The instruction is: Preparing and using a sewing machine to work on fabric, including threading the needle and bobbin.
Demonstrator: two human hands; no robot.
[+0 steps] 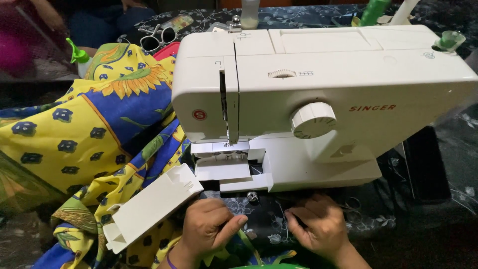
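Head cam, the only view here, so it's all from above. Both of mine are down at 6 o'clock, right in front of the white plastic sewing machine [318, 94].

Left hand [209, 226] is loosely curled, index finger and thumb pinched forward toward 3 o'clock. Right hand [318, 226] mirrors it, fingertips pinched toward 9 o'clock. Something very thin seems to run between the two pinches, probably thread, but it's too fine to say for sure. Neither hand is wrapped around anything bulky.

Just at 12 o'clock from my hands there's a small round silver metal bobbin [252, 197] sitting on the dark floral-print tablecloth [438, 219], close to the machine's open front. That front looks open because the white plastic slide-off accessory box [149, 206] is off and lying tilted at 9 o'clock, resting on the yellow and blue sunflower-print fabric [99, 124], so the bobbin area is exposed and easy to get at.

The fabric is bunched off to the 9 to 10 o'clock side, out of the way. White-framed sunglasses [159, 36] lie at 11 o'clock behind the machine, and a green-topped spray bottle [78, 52] pokes up further left.
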